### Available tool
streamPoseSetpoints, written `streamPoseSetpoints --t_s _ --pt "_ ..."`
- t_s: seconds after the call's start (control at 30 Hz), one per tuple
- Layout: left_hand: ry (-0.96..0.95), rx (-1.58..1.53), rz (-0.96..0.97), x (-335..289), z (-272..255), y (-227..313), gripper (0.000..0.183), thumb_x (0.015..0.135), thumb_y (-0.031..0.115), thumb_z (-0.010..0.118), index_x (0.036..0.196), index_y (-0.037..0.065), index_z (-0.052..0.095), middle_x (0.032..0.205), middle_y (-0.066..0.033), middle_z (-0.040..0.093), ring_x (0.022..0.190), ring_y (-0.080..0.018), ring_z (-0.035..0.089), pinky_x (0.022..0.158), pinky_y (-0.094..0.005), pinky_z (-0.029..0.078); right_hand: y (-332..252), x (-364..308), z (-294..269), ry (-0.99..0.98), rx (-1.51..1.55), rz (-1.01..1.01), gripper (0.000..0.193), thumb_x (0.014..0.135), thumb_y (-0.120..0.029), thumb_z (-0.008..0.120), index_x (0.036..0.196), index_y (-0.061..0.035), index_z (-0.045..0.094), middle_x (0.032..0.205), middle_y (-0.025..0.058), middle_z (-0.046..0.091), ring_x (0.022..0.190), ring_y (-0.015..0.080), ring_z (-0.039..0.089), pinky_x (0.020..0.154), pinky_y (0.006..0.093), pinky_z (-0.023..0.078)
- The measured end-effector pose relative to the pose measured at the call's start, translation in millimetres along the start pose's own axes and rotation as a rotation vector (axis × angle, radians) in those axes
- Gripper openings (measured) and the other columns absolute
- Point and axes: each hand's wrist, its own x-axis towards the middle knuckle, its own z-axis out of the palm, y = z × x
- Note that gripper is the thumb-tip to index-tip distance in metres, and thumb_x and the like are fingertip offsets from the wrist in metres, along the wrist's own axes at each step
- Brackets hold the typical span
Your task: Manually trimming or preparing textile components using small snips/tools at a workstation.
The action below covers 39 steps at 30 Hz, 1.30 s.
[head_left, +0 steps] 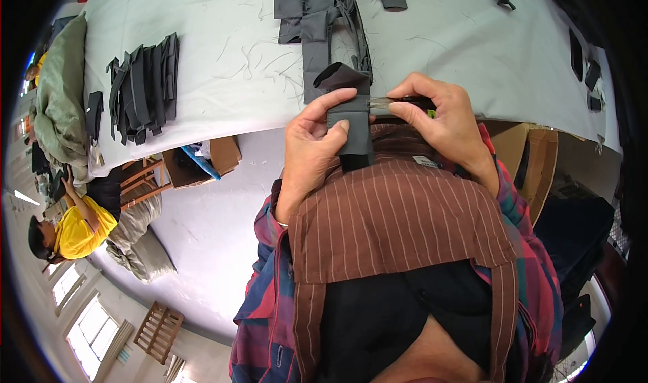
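My left hand (312, 139) pinches a dark grey folded fabric piece (354, 132) between thumb and fingers at the table's front edge. The piece's lower end hangs over my striped apron, and its upper end curls over. On the right, my right hand (442, 116) is closed around small thread snips (380, 103). Their metal tips point left and meet the side edge of the fabric; the handle is mostly hidden by my fingers. Just beyond my hands, a chain of similar grey fabric pieces (317, 29) runs away across the white table.
Loose threads lie on the white-covered table (223, 52). A row of grey fabric pieces (143, 89) sits at the left. Under the table are cardboard boxes (224, 155). A person in a yellow top (84, 226) works far left, near a wooden pallet (158, 332) on the floor.
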Motion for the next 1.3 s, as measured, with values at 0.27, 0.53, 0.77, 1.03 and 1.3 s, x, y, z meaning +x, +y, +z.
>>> streamPoseSetpoints --t_s 0.27,0.53,0.77,1.03,1.3 --pt "0.020 0.002 0.052 0.2 -0.4 -2.6 0.040 0.083 -0.009 0.046 0.122 -0.006 0.052 0.101 -0.0173 0.066 0.093 -0.0167 0.065 0.082 -0.0254 0.052 6.4 2.3 6.9 0.095 0.031 -0.121 0.010 0.080 -0.014 0.066 0.085 -0.0052 0.065 0.067 0.0070 0.064 0.056 0.0171 0.058 0.054 0.0286 0.043" --pt "0.018 -0.012 0.050 -0.1 -1.8 -3.3 0.040 0.083 -0.009 0.045 0.122 -0.007 0.052 0.102 -0.0177 0.065 0.092 -0.0170 0.065 0.082 -0.0260 0.052 7.3 2.7 6.0 0.068 -0.005 -0.105 0.012 0.080 -0.017 0.066 0.084 -0.0059 0.066 0.069 0.0075 0.065 0.058 0.0192 0.060 0.054 0.0296 0.045" --pt "0.033 0.018 0.045 0.0 0.3 -0.1 0.040 0.083 -0.010 0.045 0.121 -0.007 0.052 0.102 -0.0181 0.065 0.093 -0.0178 0.065 0.083 -0.0266 0.052 3.4 4.3 2.7 -0.035 -0.014 -0.005 0.013 0.082 -0.011 0.065 0.087 0.0011 0.063 0.075 0.0082 0.066 0.069 0.0145 0.062 0.065 0.0271 0.047" --pt "0.037 -0.012 0.042 1.9 -3.9 -5.2 0.040 0.082 -0.009 0.047 0.122 -0.007 0.052 0.104 -0.0153 0.064 0.092 -0.0146 0.064 0.082 -0.0233 0.050 4.6 5.1 7.9 -0.015 0.037 -0.007 0.013 0.082 -0.012 0.067 0.086 0.0000 0.063 0.074 0.0076 0.066 0.068 0.0148 0.061 0.064 0.0270 0.046" --pt "0.062 -0.012 0.034 2.6 -5.2 -7.5 0.040 0.082 -0.009 0.048 0.122 -0.007 0.053 0.105 -0.0134 0.064 0.090 -0.0125 0.063 0.081 -0.0226 0.050 7.3 5.6 8.4 0.047 -0.119 -0.119 0.011 0.079 -0.011 0.069 0.085 -0.0028 0.065 0.074 0.0072 0.065 0.065 0.0174 0.059 0.062 0.0279 0.044"
